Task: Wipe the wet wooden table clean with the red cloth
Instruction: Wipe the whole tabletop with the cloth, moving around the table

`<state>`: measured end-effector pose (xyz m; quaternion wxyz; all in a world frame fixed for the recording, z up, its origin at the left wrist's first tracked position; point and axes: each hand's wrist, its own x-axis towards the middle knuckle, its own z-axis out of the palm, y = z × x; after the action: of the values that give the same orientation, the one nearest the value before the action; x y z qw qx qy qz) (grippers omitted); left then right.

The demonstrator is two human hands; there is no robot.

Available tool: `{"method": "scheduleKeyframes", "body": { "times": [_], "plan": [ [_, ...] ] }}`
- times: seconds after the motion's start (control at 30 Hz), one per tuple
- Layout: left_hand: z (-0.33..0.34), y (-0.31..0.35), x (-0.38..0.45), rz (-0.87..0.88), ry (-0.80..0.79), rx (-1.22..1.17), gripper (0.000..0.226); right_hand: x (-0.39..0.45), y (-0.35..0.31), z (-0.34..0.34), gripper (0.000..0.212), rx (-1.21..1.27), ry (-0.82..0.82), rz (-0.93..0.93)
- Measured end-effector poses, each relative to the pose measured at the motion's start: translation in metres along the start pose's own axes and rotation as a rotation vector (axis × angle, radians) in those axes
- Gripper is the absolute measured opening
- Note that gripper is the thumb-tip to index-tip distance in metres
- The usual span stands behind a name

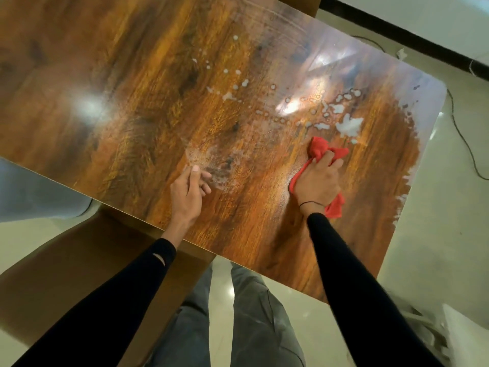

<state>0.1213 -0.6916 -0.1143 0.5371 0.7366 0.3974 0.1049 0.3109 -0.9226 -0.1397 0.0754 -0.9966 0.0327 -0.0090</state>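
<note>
Two hands on the tabletop, well apart. Right hand bunched around red cloth, fingers curled over the wad, pressing it flat to the wooden table; cloth tail trailing back past the wrist, toward the near edge. Left hand holding nothing, fingers loosely bent, fingertips resting at the edge of a smeared damp patch. Black sleeves on both arms.

Key relation: largest white puddle just beyond and slightly right of the cloth, near but not touching. More droplets scattered in a band running away and to the left across the middle of the top, farther out. Wet band's long axis roughly diagonal, from the puddle by the cloth toward the far left. Right hand clearly the nearer one to all of it; left hand closer only to the damp smear.

Likely next: push forward-right into the puddle, then sweep left along the band. Most of the wet still unwiped by the look of it. Glare on the far right corner, wetness there hard to judge. Pale floor and a cable off the right side.
</note>
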Motion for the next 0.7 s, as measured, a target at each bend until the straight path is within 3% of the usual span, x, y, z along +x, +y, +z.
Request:
{"method": "scheduleKeyframes", "body": {
  "times": [0.2,0.37,0.5,0.7],
  "plan": [
    [-0.017,-0.004,0.008,-0.020,0.057,-0.014,0.052,-0.102,-0.098,0.021,0.043,0.112,-0.120,-0.055],
    [-0.042,-0.013,0.018,-0.026,0.107,-0.037,0.055,-0.132,-0.192,0.030,0.046,0.146,-0.190,-0.198],
    [-0.059,-0.020,0.025,-0.046,0.144,-0.084,0.054,-0.149,-0.220,0.032,0.043,0.114,-0.210,-0.549],
    [-0.067,-0.024,0.023,-0.064,0.128,-0.108,0.051,-0.126,-0.179,0.033,0.048,0.124,-0.266,-1.174]
  ]
}}
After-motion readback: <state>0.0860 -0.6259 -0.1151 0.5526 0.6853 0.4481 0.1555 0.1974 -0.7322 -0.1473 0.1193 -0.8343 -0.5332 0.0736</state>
